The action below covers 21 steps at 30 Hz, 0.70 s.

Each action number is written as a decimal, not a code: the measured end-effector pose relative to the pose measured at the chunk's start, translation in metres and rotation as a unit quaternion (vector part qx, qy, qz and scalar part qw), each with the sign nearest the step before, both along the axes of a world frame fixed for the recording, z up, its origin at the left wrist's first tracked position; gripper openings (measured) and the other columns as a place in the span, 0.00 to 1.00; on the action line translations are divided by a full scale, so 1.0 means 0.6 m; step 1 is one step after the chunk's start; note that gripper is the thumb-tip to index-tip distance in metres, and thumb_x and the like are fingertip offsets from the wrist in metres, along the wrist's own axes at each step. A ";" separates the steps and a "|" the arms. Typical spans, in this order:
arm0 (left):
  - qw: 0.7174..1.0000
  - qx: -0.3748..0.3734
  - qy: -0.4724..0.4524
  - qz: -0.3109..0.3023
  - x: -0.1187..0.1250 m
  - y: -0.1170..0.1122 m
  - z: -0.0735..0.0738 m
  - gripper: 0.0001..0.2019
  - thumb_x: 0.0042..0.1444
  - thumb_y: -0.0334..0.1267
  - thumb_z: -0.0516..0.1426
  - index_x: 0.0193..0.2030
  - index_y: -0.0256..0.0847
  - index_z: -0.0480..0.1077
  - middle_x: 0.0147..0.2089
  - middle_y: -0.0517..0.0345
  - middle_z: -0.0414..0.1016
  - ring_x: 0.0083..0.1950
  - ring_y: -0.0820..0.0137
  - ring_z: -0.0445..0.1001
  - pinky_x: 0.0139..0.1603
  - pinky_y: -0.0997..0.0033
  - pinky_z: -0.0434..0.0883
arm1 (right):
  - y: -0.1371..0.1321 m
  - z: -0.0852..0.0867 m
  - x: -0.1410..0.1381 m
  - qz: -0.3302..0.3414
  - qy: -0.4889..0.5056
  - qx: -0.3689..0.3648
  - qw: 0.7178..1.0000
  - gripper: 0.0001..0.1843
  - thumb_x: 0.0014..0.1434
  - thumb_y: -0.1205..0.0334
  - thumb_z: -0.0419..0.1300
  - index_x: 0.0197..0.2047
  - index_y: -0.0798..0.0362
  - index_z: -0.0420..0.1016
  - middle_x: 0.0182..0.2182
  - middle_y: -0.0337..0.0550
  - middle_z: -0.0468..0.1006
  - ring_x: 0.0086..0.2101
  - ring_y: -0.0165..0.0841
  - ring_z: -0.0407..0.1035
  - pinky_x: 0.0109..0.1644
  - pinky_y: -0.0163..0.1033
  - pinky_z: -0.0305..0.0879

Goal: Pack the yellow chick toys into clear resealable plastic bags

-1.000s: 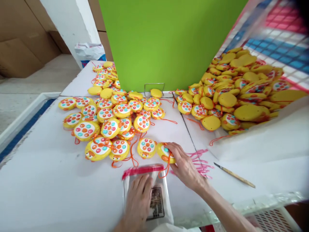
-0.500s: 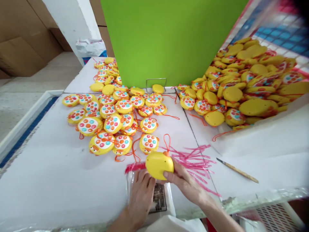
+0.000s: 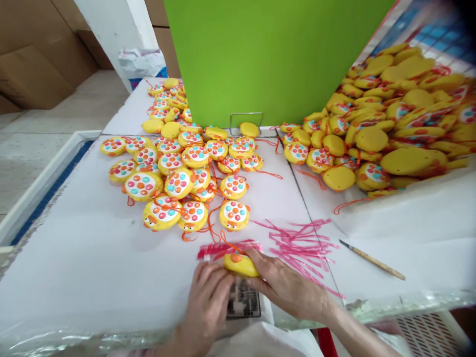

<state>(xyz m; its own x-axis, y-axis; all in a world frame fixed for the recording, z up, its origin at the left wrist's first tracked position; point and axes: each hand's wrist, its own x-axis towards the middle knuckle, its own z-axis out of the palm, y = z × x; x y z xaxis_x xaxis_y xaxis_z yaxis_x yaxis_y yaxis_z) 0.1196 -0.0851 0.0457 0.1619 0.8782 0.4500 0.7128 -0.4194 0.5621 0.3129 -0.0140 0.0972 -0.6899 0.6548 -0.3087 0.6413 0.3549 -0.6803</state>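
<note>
yellow toy [image 3: 241,265] with an orange string sat at the top of a clear bag [image 3: 243,300] with a red strip. my right hand [image 3: 286,285] held the toy, and my left hand [image 3: 206,307] pressed on the bag right beside it, fingers close together. lots of toys were left: a big pile [image 3: 178,183] lay on the white table [image 3: 74,277], and a bigger pile [image 3: 372,139] lay past the green board [image 3: 271,59]. pink strips [image 3: 301,248] lay near my right hand.

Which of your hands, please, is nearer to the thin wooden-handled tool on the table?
Right: the right hand sits left of the tool, and the left hand farther left still.
</note>
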 end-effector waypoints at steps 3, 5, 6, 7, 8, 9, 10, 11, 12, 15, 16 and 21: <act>0.984 -0.109 -0.080 0.119 -0.035 0.010 0.018 0.08 0.58 0.32 0.53 0.41 0.41 0.71 0.40 0.52 0.76 0.44 0.64 0.72 0.45 0.65 0.70 | 0.005 0.003 0.006 0.007 -0.005 -0.014 1.000 0.21 0.65 0.58 0.51 0.60 0.50 0.57 0.44 0.49 0.76 0.41 0.41 0.73 0.41 0.41 0.68; 0.938 -0.254 -0.159 0.173 -0.046 0.019 0.028 0.09 0.58 0.40 0.53 0.41 0.41 0.71 0.40 0.53 0.77 0.40 0.64 0.75 0.39 0.69 0.72 | 0.009 0.002 0.007 0.009 0.006 -0.019 1.000 0.19 0.64 0.58 0.51 0.58 0.49 0.59 0.43 0.47 0.77 0.40 0.40 0.73 0.39 0.39 0.67; 0.910 -0.317 -0.199 0.176 -0.046 0.024 0.032 0.11 0.57 0.43 0.54 0.42 0.41 0.71 0.40 0.53 0.77 0.39 0.64 0.75 0.37 0.70 0.72 | 0.010 0.002 0.007 0.012 0.012 -0.019 1.000 0.19 0.64 0.59 0.52 0.58 0.49 0.59 0.43 0.46 0.76 0.40 0.39 0.73 0.39 0.38 0.67; 0.886 -0.363 -0.237 0.163 -0.043 0.028 0.033 0.13 0.56 0.45 0.55 0.43 0.41 0.71 0.40 0.53 0.78 0.38 0.64 0.76 0.36 0.70 0.72 | 0.012 0.001 0.006 0.017 0.017 -0.018 1.000 0.19 0.64 0.59 0.52 0.58 0.48 0.59 0.43 0.46 0.76 0.41 0.39 0.73 0.40 0.38 0.67; 0.871 -0.387 -0.267 0.143 -0.038 0.033 0.032 0.14 0.55 0.46 0.55 0.43 0.40 0.71 0.40 0.53 0.78 0.39 0.64 0.76 0.36 0.71 0.72 | 0.014 0.001 0.005 0.024 0.019 -0.017 0.999 0.19 0.64 0.59 0.52 0.58 0.49 0.59 0.43 0.46 0.76 0.41 0.39 0.73 0.40 0.38 0.66; 0.865 -0.395 -0.285 0.121 -0.032 0.037 0.030 0.14 0.55 0.46 0.55 0.42 0.39 0.71 0.39 0.53 0.78 0.39 0.64 0.76 0.36 0.71 0.72 | 0.016 0.002 0.003 0.032 0.017 -0.015 0.999 0.19 0.64 0.60 0.52 0.58 0.49 0.59 0.43 0.46 0.76 0.41 0.39 0.73 0.40 0.38 0.66; 0.865 -0.392 -0.293 0.108 -0.026 0.040 0.027 0.13 0.55 0.45 0.55 0.40 0.39 0.71 0.38 0.53 0.77 0.38 0.65 0.75 0.35 0.72 0.71 | 0.019 0.003 0.002 0.040 0.014 -0.015 0.999 0.19 0.64 0.60 0.52 0.58 0.49 0.60 0.43 0.46 0.76 0.40 0.39 0.73 0.40 0.38 0.66; 0.867 -0.386 -0.297 0.101 -0.021 0.043 0.023 0.12 0.56 0.45 0.54 0.38 0.39 0.71 0.36 0.55 0.77 0.36 0.66 0.74 0.34 0.73 0.70 | 0.023 0.004 0.001 0.045 0.012 -0.014 0.999 0.19 0.63 0.59 0.52 0.57 0.49 0.60 0.42 0.46 0.76 0.40 0.39 0.73 0.39 0.38 0.66; 0.868 -0.381 -0.302 0.101 -0.017 0.045 0.019 0.11 0.57 0.44 0.53 0.35 0.38 0.71 0.33 0.56 0.76 0.34 0.68 0.73 0.33 0.73 0.69 | 0.029 0.005 0.000 0.049 0.012 -0.015 0.999 0.18 0.63 0.59 0.53 0.56 0.50 0.62 0.41 0.46 0.76 0.38 0.39 0.73 0.38 0.38 0.65; 0.851 -0.380 -0.345 0.114 -0.009 0.051 0.014 0.12 0.56 0.44 0.54 0.34 0.37 0.71 0.30 0.57 0.74 0.31 0.69 0.71 0.30 0.75 0.67 | 0.053 0.009 -0.005 0.081 0.042 -0.041 0.995 0.12 0.62 0.59 0.54 0.49 0.50 0.69 0.37 0.42 0.77 0.33 0.35 0.72 0.34 0.35 0.64; 0.842 -0.385 -0.361 0.112 -0.007 0.052 0.014 0.12 0.56 0.44 0.54 0.33 0.37 0.71 0.30 0.57 0.74 0.31 0.70 0.71 0.31 0.75 0.67 | 0.061 0.008 -0.009 0.108 0.063 -0.054 0.991 0.10 0.62 0.60 0.54 0.47 0.50 0.70 0.35 0.41 0.77 0.32 0.34 0.71 0.33 0.33 0.63; 0.841 -0.394 -0.355 0.105 0.005 0.051 0.012 0.12 0.55 0.43 0.54 0.28 0.37 0.71 0.25 0.60 0.71 0.28 0.71 0.69 0.28 0.75 0.65 | 0.070 -0.005 -0.037 0.265 0.045 -0.015 0.963 0.07 0.60 0.58 0.59 0.36 0.51 0.75 0.25 0.37 0.75 0.23 0.30 0.68 0.23 0.31 0.57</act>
